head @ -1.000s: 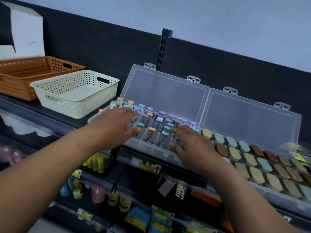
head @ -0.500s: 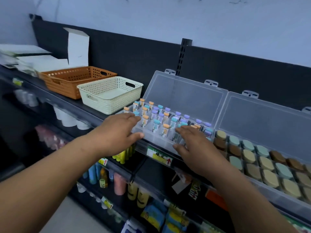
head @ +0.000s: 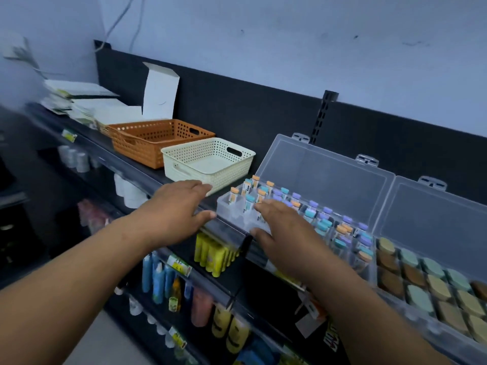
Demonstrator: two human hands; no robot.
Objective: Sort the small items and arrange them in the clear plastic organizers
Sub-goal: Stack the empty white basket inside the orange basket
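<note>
Two clear plastic organizers stand side by side on the top shelf with lids tilted back. The left organizer [head: 229, 212] holds several small vials [head: 324, 225] with orange, teal and purple caps. The right organizer [head: 411, 217] holds several oval pieces [head: 432, 267] in tan, brown and pale green. My left hand [head: 174, 209] hovers flat at the shelf edge between the cream basket and the left organizer, holding nothing. My right hand [head: 279, 227] lies over the near left part of the vial organizer, fingers spread, thumb at its front wall.
A cream perforated basket [head: 184, 159] and an orange basket [head: 147, 148] sit left of the organizers. White boxes and papers [head: 110, 111] lie further left. A black back panel [head: 237, 111] stands behind. Lower shelves hold bottles and tubes [head: 213, 254].
The view has swung left, showing more of the shelf. My left hand has come off the vial organizer toward the cream basket. My right hand has slid left along the organizer.
</note>
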